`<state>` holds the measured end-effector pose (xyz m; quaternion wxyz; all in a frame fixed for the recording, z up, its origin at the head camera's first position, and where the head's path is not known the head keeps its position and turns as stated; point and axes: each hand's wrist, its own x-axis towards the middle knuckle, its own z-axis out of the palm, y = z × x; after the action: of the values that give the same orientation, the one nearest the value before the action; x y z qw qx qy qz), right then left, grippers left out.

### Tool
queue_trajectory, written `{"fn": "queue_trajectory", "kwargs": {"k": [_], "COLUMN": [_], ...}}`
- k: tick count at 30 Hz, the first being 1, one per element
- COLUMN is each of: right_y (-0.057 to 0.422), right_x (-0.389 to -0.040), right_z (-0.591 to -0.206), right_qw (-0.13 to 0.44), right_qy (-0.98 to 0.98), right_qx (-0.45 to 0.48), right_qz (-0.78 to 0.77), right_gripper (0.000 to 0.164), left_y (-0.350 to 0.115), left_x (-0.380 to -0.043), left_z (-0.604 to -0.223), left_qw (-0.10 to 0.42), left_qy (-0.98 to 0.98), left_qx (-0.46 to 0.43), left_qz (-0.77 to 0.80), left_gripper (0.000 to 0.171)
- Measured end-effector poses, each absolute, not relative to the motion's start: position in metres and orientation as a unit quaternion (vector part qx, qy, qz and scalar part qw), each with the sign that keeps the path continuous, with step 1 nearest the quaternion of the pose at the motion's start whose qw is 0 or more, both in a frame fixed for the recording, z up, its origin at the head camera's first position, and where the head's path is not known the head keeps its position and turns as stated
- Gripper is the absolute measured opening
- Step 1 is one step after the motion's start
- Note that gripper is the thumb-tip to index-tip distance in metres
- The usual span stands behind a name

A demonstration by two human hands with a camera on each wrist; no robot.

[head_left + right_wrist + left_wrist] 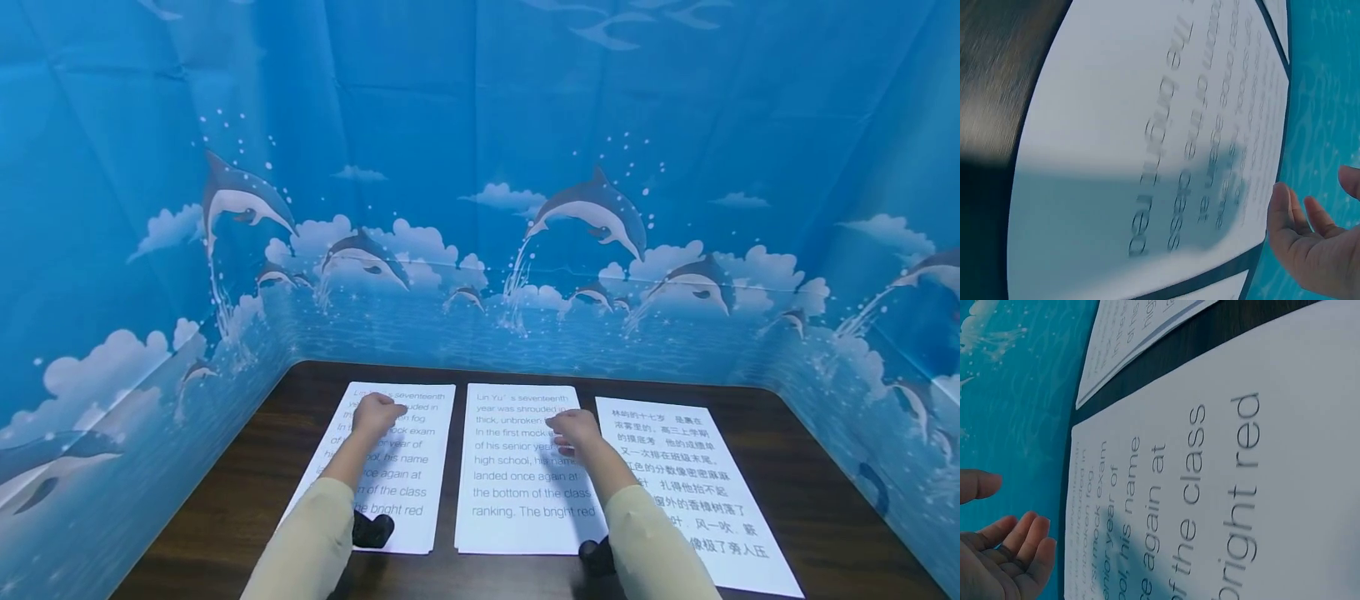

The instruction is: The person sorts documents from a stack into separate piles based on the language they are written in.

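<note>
Three white printed paper stacks or sheets lie side by side on a dark table. Above the left paper [405, 467], with English text, hovers my left hand [377, 414]. In the left wrist view its thumb stands apart from loosely bent fingers [1035, 540], with nothing between them. My right hand [576, 429] is over the right edge of the middle paper [498, 533], also English. Its fingers are slightly bent and hold nothing in the right wrist view, where a shadow falls across the page. The right paper [738, 508] bears Chinese characters and is partly hidden by the right forearm.
The dark wooden table [225, 475] has rounded far corners. A blue curtain [435, 125] printed with dolphins, clouds and sea encloses it at the back and sides. Black wrist devices [372, 530] show under both pale sleeves [307, 542]. Narrow strips of table separate the papers.
</note>
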<state>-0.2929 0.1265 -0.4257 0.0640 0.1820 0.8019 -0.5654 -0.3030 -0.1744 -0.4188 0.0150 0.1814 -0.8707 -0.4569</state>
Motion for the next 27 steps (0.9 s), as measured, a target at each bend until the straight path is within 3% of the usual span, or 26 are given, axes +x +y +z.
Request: {"fn": "queue_trajectory", "kwargs": {"k": [7, 27], "right_y": [0.170, 0.194], "right_x": [-0.341, -0.314], "right_z": [-0.507, -0.508], "right_qw": [0.044, 0.031], "right_qy": [0.814, 0.817], "right_qx": [0.192, 0.244], "right_qz": [-0.547, -0.521], "right_gripper": [0.044, 0.036], "left_y": [-0.157, -0.115], "left_x": [-0.300, -0.291], "left_z": [-0.422, -0.446], "left_qw": [-0.007, -0.022], "left_qy": [-0.861, -0.844], "left_qx": [0.181, 0.155], "left_qz": [-0.475, -0.513], "left_gripper": [0.034, 0.030]}}
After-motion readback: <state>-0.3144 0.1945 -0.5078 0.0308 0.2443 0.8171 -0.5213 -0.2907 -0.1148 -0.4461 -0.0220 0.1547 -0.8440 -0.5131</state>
